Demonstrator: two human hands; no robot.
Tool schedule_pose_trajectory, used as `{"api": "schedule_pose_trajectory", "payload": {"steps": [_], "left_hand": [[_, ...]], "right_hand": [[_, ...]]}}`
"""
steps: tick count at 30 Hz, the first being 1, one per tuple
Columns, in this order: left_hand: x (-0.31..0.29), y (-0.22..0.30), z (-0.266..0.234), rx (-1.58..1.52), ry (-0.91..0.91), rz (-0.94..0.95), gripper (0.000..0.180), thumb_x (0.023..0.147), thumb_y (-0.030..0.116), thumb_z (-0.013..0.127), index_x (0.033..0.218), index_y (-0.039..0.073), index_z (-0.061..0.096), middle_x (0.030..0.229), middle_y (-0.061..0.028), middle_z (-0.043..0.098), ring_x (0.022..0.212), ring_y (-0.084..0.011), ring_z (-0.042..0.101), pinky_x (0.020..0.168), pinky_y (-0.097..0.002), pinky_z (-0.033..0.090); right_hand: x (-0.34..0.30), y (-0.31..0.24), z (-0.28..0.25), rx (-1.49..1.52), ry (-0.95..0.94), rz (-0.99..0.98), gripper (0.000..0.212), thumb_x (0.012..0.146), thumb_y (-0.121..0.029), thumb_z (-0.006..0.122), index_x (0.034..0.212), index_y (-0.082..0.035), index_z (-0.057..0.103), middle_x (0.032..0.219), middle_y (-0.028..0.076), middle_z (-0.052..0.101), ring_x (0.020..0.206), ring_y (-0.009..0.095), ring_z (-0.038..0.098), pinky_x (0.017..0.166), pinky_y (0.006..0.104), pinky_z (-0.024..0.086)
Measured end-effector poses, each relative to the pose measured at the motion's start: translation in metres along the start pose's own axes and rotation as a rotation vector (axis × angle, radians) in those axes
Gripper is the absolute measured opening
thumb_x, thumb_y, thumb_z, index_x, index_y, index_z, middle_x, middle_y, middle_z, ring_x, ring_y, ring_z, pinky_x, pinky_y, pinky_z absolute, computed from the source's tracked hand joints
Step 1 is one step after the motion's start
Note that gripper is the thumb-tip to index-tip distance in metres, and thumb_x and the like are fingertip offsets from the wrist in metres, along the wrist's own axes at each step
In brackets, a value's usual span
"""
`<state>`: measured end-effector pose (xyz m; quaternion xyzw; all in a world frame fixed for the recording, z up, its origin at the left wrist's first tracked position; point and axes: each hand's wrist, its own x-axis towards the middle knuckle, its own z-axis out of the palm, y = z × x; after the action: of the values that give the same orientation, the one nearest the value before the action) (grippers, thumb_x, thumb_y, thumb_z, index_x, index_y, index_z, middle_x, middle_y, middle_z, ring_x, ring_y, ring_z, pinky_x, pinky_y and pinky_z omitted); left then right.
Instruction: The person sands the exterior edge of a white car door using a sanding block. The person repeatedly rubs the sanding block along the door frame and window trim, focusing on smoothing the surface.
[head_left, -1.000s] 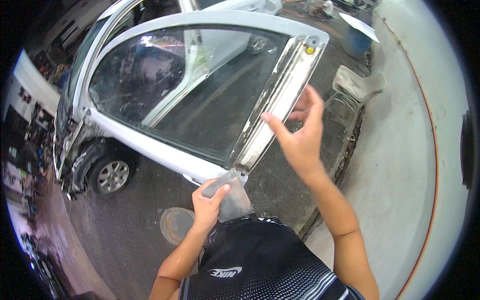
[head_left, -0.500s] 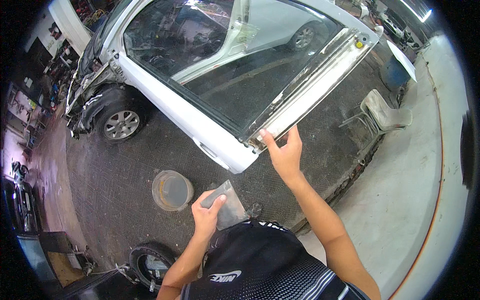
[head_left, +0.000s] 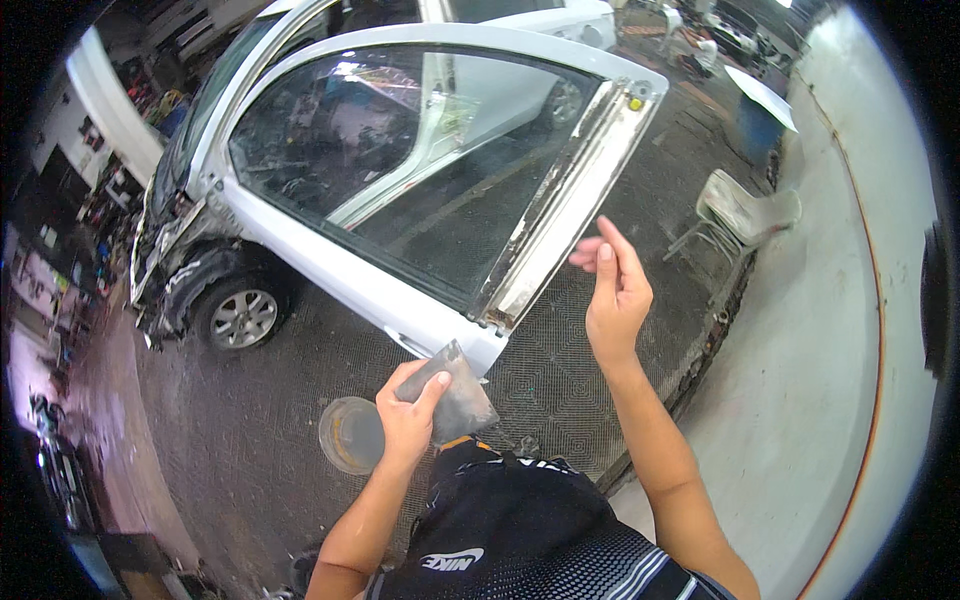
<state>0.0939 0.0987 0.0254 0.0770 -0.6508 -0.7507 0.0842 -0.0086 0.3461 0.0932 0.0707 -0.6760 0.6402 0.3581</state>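
Note:
My left hand [head_left: 404, 416] pinches a dark grey sheet of sandpaper [head_left: 458, 398], thumb on top, in front of my body. It is held just this side of the lower corner of an opened white car door [head_left: 468, 338]. Free of any object, my right hand [head_left: 618, 305] is raised to the right of the door's edge, its fingers stretched out and not touching it. Along that edge runs a scuffed white metal strip [head_left: 560, 220] with dark, worn patches. The window glass [head_left: 400, 210] is in the door frame.
A round clear tub of greyish liquid [head_left: 345, 440] stands on the textured dark floor by my left forearm. Beyond the door are the car's front wheel [head_left: 243, 316] and stripped front end. To the right are a dirty chair [head_left: 740, 215], a blue drum [head_left: 757, 130] and a pale wall [head_left: 800, 330].
My right hand has let go of the door edge and moved to the right. The left hand still holds the sandpaper, now nearer the door's corner. The view has shifted.

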Motion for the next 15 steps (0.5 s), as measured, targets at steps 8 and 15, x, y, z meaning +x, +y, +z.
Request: {"api": "schedule_pose_trajectory", "payload": {"steps": [8,15], "left_hand": [[0.062,0.036,0.012,0.094,-0.287,0.191,0.021,0.090,0.007,0.078,0.109,-0.002,0.074,0.099,-0.0053,0.073,0.090,-0.0105,0.066,0.082,-0.0271,0.053],[0.115,0.065,0.016,0.085,-0.400,0.361,0.021,0.091,0.007,0.077,0.109,-0.003,0.073,0.099,-0.0056,0.074,0.090,-0.0108,0.066,0.083,-0.0271,0.052]], "right_hand": [[0.037,-0.022,0.013,-0.235,0.077,-0.234,0.052,0.098,-0.013,0.069,0.144,0.003,0.051,0.127,0.017,0.065,0.107,0.020,0.067,0.088,0.0327,0.055],[0.059,-0.062,0.022,-0.279,-0.018,-0.006,0.055,0.094,-0.021,0.077,0.137,0.003,0.054,0.113,0.013,0.072,0.094,0.017,0.070,0.079,0.0305,0.056]]}}
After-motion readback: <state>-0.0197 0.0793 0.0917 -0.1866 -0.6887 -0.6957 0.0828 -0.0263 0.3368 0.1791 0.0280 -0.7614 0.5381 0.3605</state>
